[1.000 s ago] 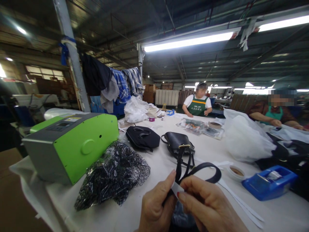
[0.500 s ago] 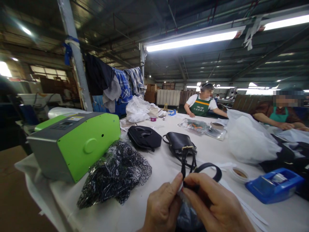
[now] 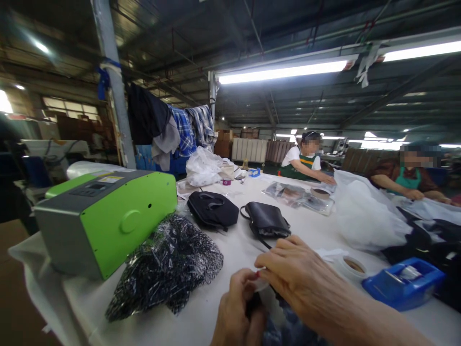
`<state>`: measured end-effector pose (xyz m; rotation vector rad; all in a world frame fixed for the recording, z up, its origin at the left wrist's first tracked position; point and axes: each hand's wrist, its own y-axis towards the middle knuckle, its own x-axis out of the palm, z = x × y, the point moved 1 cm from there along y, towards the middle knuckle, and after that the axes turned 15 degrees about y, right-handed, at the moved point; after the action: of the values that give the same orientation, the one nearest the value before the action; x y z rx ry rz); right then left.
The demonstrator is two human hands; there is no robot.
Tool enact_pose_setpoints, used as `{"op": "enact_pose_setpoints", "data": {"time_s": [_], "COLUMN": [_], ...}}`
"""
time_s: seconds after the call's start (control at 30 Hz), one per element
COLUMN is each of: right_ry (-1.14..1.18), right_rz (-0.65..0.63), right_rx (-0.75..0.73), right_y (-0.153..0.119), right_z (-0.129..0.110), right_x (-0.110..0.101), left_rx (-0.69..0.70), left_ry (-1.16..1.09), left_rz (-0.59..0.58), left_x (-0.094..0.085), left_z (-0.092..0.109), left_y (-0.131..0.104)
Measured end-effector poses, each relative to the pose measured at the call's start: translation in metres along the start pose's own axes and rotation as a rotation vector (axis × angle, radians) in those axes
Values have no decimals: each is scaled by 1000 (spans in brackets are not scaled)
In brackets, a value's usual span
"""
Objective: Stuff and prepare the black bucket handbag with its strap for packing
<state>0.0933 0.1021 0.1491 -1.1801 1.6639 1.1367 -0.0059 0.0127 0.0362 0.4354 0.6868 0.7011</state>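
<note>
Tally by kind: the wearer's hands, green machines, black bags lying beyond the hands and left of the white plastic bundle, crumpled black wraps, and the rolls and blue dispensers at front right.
Left hand and right hand: 2
Green machine: 1
Black bags: 2
Crumpled black wrap: 1
Roll: 1
Blue dispenser: 1
Total: 8

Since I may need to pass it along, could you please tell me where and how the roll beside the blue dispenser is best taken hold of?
Probably by the left wall of the roll, coming from above: it lies flat with its round opening facing up, so fingers could go inside and a thumb outside. The dispenser sits close on its right, crowding that side.
</note>
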Motion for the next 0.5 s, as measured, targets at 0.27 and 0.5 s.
{"op": "enact_pose_setpoints", "data": {"time_s": [0.27, 0.5], "right_ry": [123, 188], "right_rz": [-65, 215], "right_rx": [18, -300], "right_y": [7, -1], "right_z": [2, 14], "right_x": [3, 24], "left_rx": [-123, 47], "left_ry": [-55, -145], "left_rz": [-77, -120], "left_x": [5, -1], "left_z": [-9, -10], "left_y": [-1, 8]}}
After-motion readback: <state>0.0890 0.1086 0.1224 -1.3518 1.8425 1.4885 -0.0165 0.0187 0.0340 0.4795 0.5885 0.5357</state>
